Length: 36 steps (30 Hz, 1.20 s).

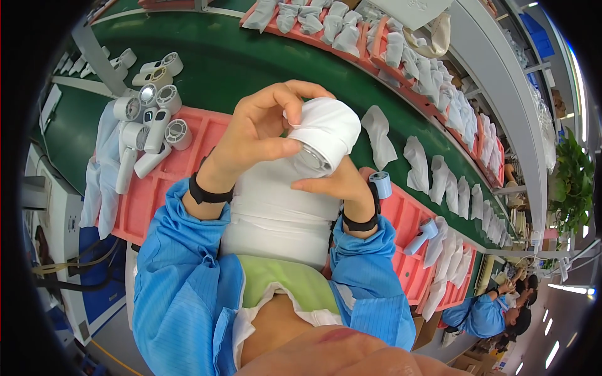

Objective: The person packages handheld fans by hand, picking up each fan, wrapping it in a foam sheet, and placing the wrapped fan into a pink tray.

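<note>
In front of my chest a handheld fan (311,161) shows its round grey-rimmed head at the mouth of a white bag (329,123), which covers the rest of it. My left hand (266,125) is closed on the bag's edge, fingers over the top and thumb along the rim. Under the fan, my right hand (342,185) grips from below; its thumb shows, while most of its fingers are hidden behind the bag. Directly beneath both hands lies a thick stack of flat white bags (276,216).
Several unbagged white fans (153,128) are heaped on a pink tray (210,128) at left. A blue fan (421,237) and bagged fans lie on the right tray (401,210). More bagged fans (416,164) line the green belt (219,66). A co-worker (489,313) sits far right.
</note>
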{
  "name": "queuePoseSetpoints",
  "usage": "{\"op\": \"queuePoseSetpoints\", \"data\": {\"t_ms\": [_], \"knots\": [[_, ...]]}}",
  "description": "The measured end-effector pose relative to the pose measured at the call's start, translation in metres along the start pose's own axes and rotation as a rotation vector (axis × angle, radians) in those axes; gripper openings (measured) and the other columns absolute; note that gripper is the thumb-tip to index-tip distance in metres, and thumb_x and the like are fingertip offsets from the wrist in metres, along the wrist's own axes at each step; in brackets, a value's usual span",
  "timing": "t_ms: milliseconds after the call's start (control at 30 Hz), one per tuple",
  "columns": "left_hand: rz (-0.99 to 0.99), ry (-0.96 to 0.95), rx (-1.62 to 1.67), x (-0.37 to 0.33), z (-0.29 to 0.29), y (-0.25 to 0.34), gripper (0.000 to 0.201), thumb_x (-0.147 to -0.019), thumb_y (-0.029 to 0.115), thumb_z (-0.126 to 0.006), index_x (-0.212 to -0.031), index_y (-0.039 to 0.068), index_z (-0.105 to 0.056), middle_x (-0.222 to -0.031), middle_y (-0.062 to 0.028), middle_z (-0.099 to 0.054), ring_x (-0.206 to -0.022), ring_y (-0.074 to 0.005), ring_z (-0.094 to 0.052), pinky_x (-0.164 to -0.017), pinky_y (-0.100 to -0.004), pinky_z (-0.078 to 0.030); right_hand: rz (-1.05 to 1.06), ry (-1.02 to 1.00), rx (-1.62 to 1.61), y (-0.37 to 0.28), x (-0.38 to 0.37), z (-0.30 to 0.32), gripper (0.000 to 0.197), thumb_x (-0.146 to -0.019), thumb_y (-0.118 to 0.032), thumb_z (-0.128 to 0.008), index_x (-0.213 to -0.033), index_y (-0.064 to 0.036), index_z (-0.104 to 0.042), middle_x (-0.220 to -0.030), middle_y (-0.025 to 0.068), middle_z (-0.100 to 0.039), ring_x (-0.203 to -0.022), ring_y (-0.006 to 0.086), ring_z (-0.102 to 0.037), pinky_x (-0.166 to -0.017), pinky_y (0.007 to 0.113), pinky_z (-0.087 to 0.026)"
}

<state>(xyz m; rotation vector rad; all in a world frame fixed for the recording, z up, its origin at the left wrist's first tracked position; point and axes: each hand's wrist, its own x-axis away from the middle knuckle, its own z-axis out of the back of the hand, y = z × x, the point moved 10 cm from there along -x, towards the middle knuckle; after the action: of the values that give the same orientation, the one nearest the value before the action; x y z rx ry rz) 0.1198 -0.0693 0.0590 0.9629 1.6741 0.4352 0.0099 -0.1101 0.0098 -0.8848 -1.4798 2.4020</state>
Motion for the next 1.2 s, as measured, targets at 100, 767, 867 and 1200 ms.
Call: {"op": "queuePoseSetpoints", "data": {"t_ms": [100, 767, 867, 1200], "knots": [[-0.061, 0.127, -0.255, 0.001, 0.012, 0.007, 0.028, -0.073, 0.009, -0.076, -0.099, 0.009, -0.065, -0.118, -0.0085, -0.054, -0.099, -0.0158, -0.055, -0.083, -0.0285, -0.044, -0.186, 0.039, 0.016, 0.026, 0.007, 0.001, 0.061, -0.068, -0.009, -0.08, -0.119, 0.0031, -0.049, -0.089, 0.0112, -0.061, -0.085, 0.0274, -0.064, -0.073, 0.036, -0.051], [-0.42, 0.4, -1.153, 0.026, -0.014, 0.048, 0.019, -0.065, 0.015, -0.082, -0.078, 0.011, -0.068, -0.121, -0.0121, -0.053, -0.11, -0.0296, -0.05, -0.092, -0.0398, -0.039, -0.113, 0.469, 0.785, -0.023, 0.016, 0.01, 0.044, -0.076, 0.002, -0.065, -0.118, 0.0031, -0.053, -0.104, 0.0225, -0.061, -0.094, 0.0388, -0.062, -0.076, 0.038, -0.049], [-0.382, 0.448, -1.186, 0.025, -0.012, 0.048, 0.018, -0.065, 0.014, -0.081, -0.075, 0.011, -0.067, -0.121, -0.011, -0.053, -0.107, -0.0279, -0.051, -0.091, -0.0393, -0.039, -0.081, 0.451, 0.765, -0.02, 0.013, 0.003, 0.045, -0.077, 0.002, -0.066, -0.12, 0.0029, -0.052, -0.103, 0.0208, -0.062, -0.094, 0.0352, -0.063, -0.078, 0.038, -0.049], [0.043, 0.426, -0.425, 0.012, 0.044, -0.006, 0.019, -0.072, 0.024, -0.077, -0.077, 0.01, -0.065, -0.099, -0.0049, -0.053, -0.098, -0.027, -0.053, -0.088, -0.0392, -0.038, -0.417, 0.294, 0.162, -0.004, 0.018, 0.023, 0.039, -0.083, -0.01, -0.069, -0.115, 0.0025, -0.05, -0.09, 0.0087, -0.059, -0.077, 0.0169, -0.059, -0.066, 0.03, -0.047]]}}
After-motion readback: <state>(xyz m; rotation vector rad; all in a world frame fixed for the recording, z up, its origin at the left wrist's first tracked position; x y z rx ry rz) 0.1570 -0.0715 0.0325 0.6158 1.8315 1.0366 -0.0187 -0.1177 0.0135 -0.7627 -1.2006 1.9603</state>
